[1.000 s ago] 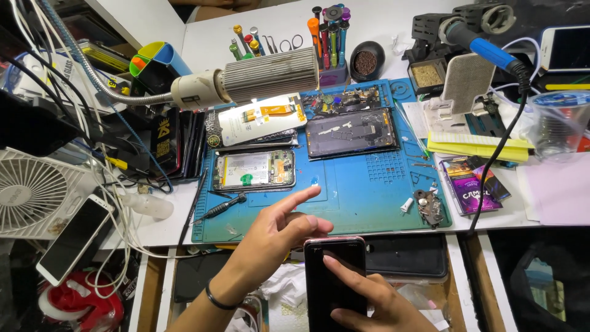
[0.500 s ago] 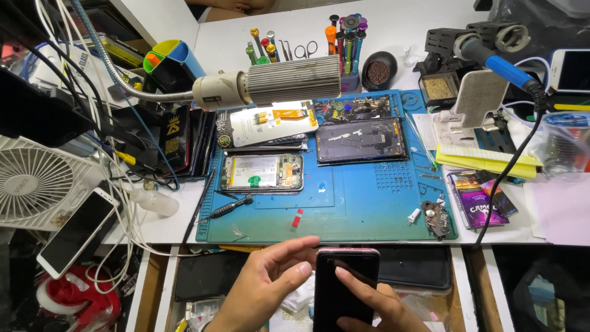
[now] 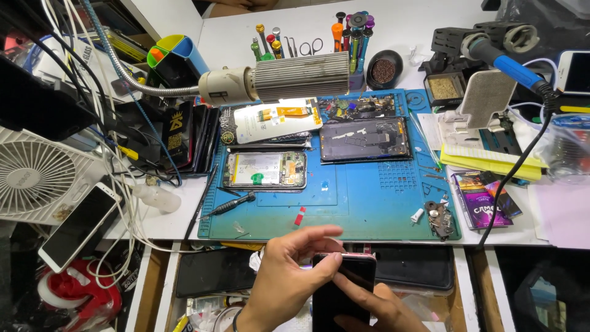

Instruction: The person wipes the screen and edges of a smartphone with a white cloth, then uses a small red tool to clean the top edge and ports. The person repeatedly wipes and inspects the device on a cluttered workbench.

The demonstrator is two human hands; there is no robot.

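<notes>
A black phone (image 3: 339, 289) with a dark screen is held upright below the table's front edge. My left hand (image 3: 289, 270) grips its top left corner, thumb on the glass and fingers spread above it. My right hand (image 3: 375, 304) supports the phone from the lower right, with a finger lying across the screen. On the blue work mat (image 3: 369, 203) lie an opened phone with its battery showing (image 3: 264, 169), a second opened phone body (image 3: 365, 140) and a black screwdriver (image 3: 233, 205).
A gooseneck lamp (image 3: 289, 81) hangs over the mat's back edge. Upright screwdrivers (image 3: 350, 31) stand behind it, a soldering iron with a blue handle (image 3: 510, 61) at right. A white fan (image 3: 37, 178) and white phone (image 3: 77, 227) sit at left. Open drawers (image 3: 215, 270) lie below.
Both hands and the black phone have drawn back toward me, off the mat. My left hand, earlier spread above the mat, now closes on the phone's top corner.
</notes>
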